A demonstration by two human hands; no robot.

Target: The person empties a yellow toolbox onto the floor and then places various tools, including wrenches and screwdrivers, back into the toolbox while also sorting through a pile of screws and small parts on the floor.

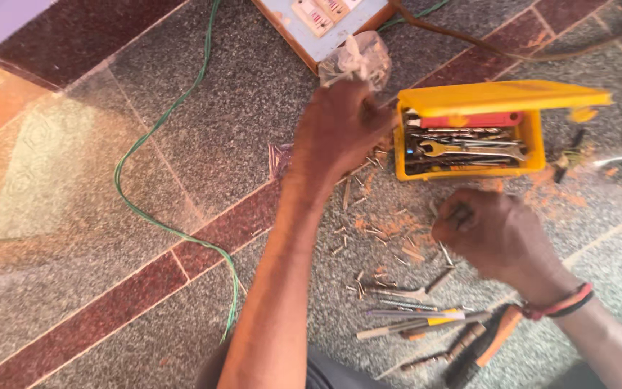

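Above scattered nails (pixel 379 234), left hand (pixel 336 130) outstretched, palm down.

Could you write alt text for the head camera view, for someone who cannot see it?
Seen from above, the left hand holds crumpled pale paper beside an open yellow plastic toolbox full of metal spanners, while the right hand is closed over loose small nails scattered on the speckled stone floor.

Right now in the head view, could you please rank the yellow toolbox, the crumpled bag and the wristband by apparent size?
1. Yellow toolbox, clearly largest.
2. Crumpled bag, partly hidden by the left hand.
3. Wristband, smallest.
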